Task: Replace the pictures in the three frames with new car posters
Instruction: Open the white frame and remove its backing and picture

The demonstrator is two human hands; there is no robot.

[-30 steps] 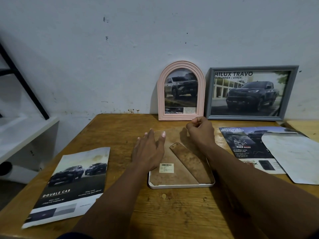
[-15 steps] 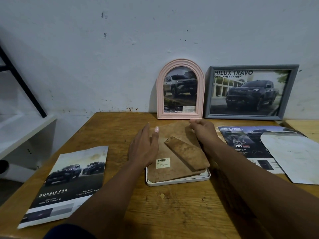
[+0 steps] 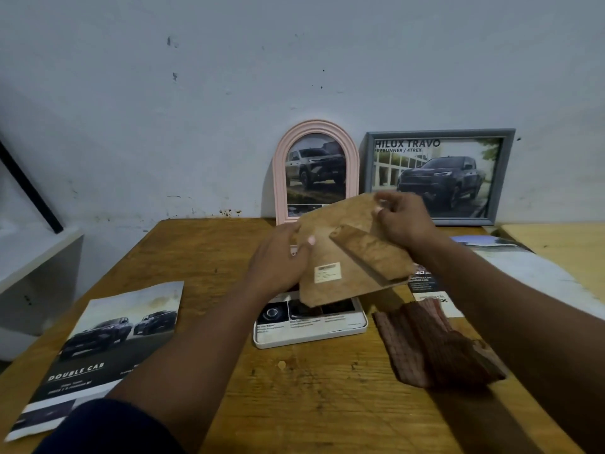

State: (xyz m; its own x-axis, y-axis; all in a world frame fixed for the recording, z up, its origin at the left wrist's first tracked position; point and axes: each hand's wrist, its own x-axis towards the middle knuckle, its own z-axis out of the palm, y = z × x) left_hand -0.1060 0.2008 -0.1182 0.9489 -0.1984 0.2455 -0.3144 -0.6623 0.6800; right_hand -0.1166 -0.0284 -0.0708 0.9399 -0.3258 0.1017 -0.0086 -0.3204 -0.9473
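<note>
Both hands hold a brown backing board (image 3: 340, 257) with its stand flap tilted up above a white frame (image 3: 358, 326) lying face down on the table. My left hand (image 3: 278, 260) grips the board's left edge. My right hand (image 3: 402, 217) pinches its upper right edge. Inside the white frame a printed picture (image 3: 304, 314) is uncovered. A pink arched frame (image 3: 316, 165) and a grey frame (image 3: 438, 175), both holding car pictures, lean on the wall. A "DOUBLE CAB" car poster (image 3: 108, 342) lies at the left.
A brown checked cloth (image 3: 435, 345) lies right of the white frame. More car prints and a pale sheet (image 3: 530, 267) lie at the right. The wooden table (image 3: 311, 394) meets a white wall. A white shelf (image 3: 36, 257) stands at the left.
The backing board has been lifted out of the white frame and tilted up. The picture beneath it now shows. A brown cloth has come into view at the right.
</note>
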